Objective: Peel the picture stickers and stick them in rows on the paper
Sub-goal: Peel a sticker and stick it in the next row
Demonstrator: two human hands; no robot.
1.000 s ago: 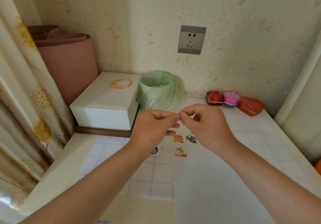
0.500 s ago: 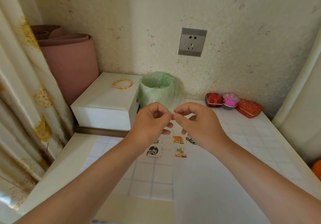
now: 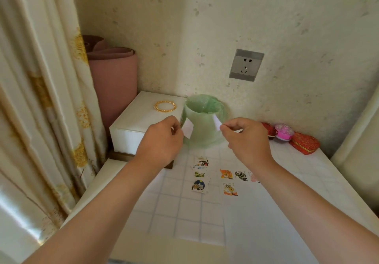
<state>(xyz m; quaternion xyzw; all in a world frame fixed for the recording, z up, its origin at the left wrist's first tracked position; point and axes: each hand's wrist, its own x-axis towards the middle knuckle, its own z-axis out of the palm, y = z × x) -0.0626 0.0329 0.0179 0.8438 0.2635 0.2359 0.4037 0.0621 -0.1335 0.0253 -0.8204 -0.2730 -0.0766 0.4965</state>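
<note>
Left hand (image 3: 162, 140) pinched a white slip (image 3: 187, 130); right hand (image 3: 247, 140) pinched a second slip (image 3: 217, 122), maybe sticker and backing, too blurry. Both were raised, apart, before the green-bagged bin (image 3: 204, 138). Stuck stickers (image 3: 226, 174) sat on the paper (image 3: 266, 212) below, with a loose sticker pile (image 3: 200, 173) just left.

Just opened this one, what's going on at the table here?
The person's left hand pinches the left white paper piece and the right hand pinches the right white paper piece, held apart in front of the green bag-lined bin. This is probably a sticker and its backing, but I can't tell which is which. On the white paper sheet a short row of picture stickers is stuck, with a bee-like sticker below. A loose sticker pile lies to the left.
</note>
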